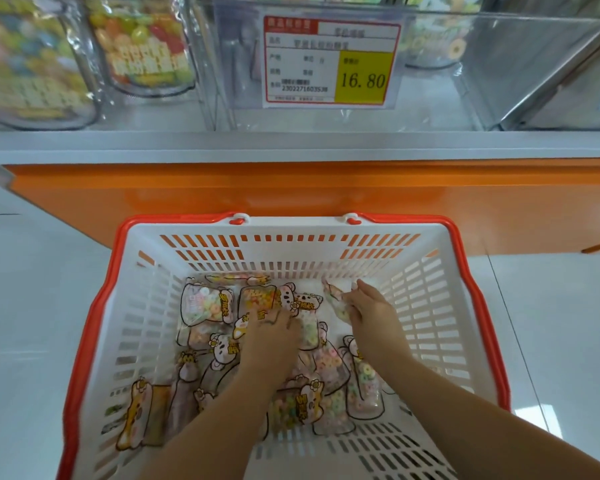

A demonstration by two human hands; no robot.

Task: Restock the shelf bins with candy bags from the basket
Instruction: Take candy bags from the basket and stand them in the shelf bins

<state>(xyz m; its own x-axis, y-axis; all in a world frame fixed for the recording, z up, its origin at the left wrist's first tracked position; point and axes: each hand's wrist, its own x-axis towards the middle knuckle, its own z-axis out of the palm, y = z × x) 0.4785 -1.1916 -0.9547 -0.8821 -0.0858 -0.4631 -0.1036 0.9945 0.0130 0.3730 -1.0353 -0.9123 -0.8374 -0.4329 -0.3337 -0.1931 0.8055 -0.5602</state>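
Pale floor tiles (32,306) surround a white slatted basket (291,259) with an orange-red rim, which fills the frame from 6 o'clock to its centre. A person's bare forearms reach into it from 5 and 6 o'clock. Candy bags (207,304) printed with cartoon animals and filled with pastel rings lie heaped on the basket floor, most of them from 7 o'clock round to the middle.

The left hand (271,336) is sunk fingers-down into the heap at the basket's centre. Motion blur hides whether it grips anything. Just beside it, toward 1 o'clock, the right hand (368,306) has its fingers curled round a single bag (336,299), which tilts up off the basket floor near the far wall.

Beyond the basket's far rim runs an orange base panel (291,192), topped by a grey-white shelf ledge (291,145). On the ledge stand clear shelf bins (482,81). At 12 o'clock a red-bordered price tag (329,62) on the middle bin reads 16.80 on a yellow patch. At 10 and 11 o'clock, bright sweet packs (146,53) stand upright in the neighbouring bins, blurred.
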